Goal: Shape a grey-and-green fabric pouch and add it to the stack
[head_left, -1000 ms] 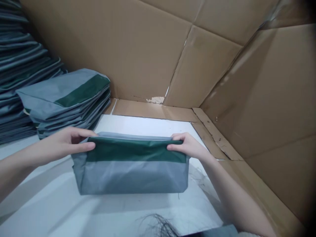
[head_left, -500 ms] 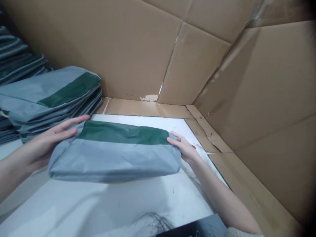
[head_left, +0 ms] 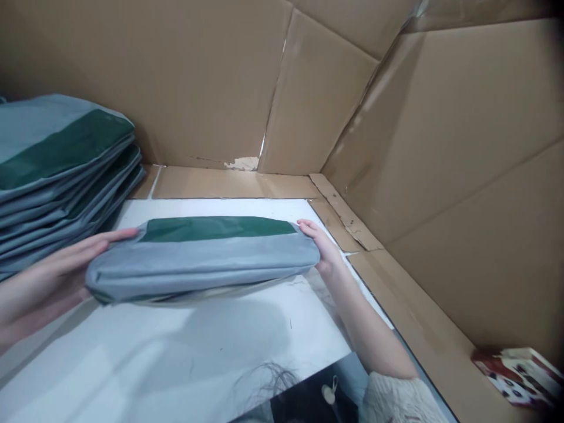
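A long, flat grey-blue fabric bag [head_left: 207,258] with a dark green band along its far side spans the space between my hands, held over the white tabletop. At its left end my left hand [head_left: 70,270] grips it, fingers stretched along the top and the thumb low by the edge. My right hand [head_left: 324,244] is closed around the right end, with fingertips on the far corner. The bag's near side faces me and shows several folded layers, with a pale strip beneath. A stack of matching grey and green bags [head_left: 57,170] stands to the left.
Cardboard walls rise behind the white table [head_left: 207,352] and on the right [head_left: 476,135]. Cardboard strips [head_left: 233,183] line the table's edges. A small red and white printed box [head_left: 520,376] lies at lower right. Dark hair and a knitted sleeve [head_left: 394,399] show at the bottom.
The view has turned right, so the stack slides left and the printed box comes into sight. Both hands still hold the bag, which is now tilted flatter, its near edge more toward me.
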### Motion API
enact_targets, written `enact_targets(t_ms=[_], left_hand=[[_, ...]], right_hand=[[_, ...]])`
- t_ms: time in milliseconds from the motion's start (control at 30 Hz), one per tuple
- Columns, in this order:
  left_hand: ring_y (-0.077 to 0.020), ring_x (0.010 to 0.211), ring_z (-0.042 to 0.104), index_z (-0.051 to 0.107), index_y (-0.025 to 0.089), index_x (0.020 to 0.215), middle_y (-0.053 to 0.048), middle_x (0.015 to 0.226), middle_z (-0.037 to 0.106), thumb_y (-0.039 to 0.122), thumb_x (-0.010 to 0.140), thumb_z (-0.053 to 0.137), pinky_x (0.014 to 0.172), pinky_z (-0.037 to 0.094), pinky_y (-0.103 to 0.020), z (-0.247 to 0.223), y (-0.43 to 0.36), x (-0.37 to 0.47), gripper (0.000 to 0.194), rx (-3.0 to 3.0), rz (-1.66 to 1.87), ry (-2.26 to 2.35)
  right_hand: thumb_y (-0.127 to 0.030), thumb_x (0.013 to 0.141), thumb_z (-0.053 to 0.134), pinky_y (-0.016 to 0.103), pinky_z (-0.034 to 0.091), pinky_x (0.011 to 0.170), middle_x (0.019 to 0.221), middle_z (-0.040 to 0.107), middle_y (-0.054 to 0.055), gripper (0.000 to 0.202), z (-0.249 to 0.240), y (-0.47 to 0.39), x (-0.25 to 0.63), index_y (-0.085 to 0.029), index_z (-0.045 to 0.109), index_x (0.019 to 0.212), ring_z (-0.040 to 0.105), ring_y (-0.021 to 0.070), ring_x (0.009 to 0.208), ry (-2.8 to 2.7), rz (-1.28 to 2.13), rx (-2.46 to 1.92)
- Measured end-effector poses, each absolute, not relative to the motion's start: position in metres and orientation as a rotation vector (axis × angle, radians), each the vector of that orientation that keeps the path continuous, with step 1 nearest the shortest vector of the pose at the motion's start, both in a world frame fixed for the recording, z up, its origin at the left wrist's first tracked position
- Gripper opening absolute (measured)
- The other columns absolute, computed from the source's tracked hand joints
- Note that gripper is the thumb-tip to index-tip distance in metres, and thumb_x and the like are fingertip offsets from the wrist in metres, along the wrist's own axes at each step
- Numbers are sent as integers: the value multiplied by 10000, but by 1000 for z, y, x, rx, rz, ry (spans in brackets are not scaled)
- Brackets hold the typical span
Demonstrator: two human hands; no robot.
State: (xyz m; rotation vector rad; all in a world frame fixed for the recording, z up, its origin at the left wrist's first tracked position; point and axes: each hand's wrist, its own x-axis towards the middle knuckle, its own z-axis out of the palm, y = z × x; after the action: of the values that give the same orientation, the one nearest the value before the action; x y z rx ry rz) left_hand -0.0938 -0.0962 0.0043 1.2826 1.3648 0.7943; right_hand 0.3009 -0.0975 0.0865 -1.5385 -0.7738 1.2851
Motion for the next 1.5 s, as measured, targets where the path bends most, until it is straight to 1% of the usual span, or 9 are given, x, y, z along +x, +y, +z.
enact_targets(t_ms=[200,433,567,700,767,867,967,1133,1500], left_hand=[[-205,878,656,508,331,1168,13,1105,645,368,598,689,637,587,-220,38,-107,-81,599,576,630,1253],[-115,691,649,532,271,1141,9,1094,639,287,648,667,539,551,-170,38,-114,-83,511,598,611,1204],[-103,676,641,521,254,1143,7,1001,666,320,722,607,538,536,-170,31,-119,-84,434,584,622,1181],[-133,760,655,485,237,1190,-57,1170,596,395,764,543,561,542,-199,31,-120,-89,457,710,677,1212],[-159,822,654,463,243,1210,-78,1245,541,476,798,448,600,554,-240,32,-119,-91,475,811,656,1219],[-228,1019,595,497,253,1188,-88,1273,513,606,799,261,736,553,-333,32,-120,-94,577,1215,594,1283],[-295,1219,428,516,302,1172,-69,1390,364,668,693,434,910,471,-408,33,-123,-93,608,1814,578,1524],[-152,929,580,565,239,978,-27,1015,606,477,783,485,817,472,-253,33,-129,-81,318,2234,640,1497],[-115,827,524,501,169,898,-33,870,547,126,827,386,731,426,-208,22,-123,-75,142,2612,785,1331]], right_hand=[[-359,710,635,189,435,660,1227,519,10,430,95,-108,294,-271,548,1121,569,115,863,-989,1403,-1502],[-198,618,658,237,454,747,1204,553,46,320,66,-95,308,-195,650,938,572,170,963,-940,1433,-1670],[-386,749,564,405,398,916,1199,552,75,314,65,-102,309,-207,632,997,502,248,1106,-1330,1296,-1783],[-577,803,422,537,196,1034,1365,378,85,508,74,-112,296,-235,569,1147,213,298,1311,-2132,652,-1640],[-555,767,510,492,311,999,1324,428,105,542,77,-114,287,-222,524,1194,330,286,1258,-2378,536,-1451],[-322,822,538,358,468,873,1084,612,86,310,75,-111,278,-191,550,1103,565,201,1014,-2547,283,-1264],[-143,851,453,295,517,751,943,662,61,191,75,-105,276,-169,567,1002,624,161,862,-2607,-42,-1107],[-64,847,412,234,513,646,942,668,54,287,85,-104,273,-161,521,1094,639,131,798,-2692,-175,-916],[-57,846,436,209,493,630,966,670,36,326,85,-105,279,-192,519,1131,639,109,784,-2618,45,-951]])
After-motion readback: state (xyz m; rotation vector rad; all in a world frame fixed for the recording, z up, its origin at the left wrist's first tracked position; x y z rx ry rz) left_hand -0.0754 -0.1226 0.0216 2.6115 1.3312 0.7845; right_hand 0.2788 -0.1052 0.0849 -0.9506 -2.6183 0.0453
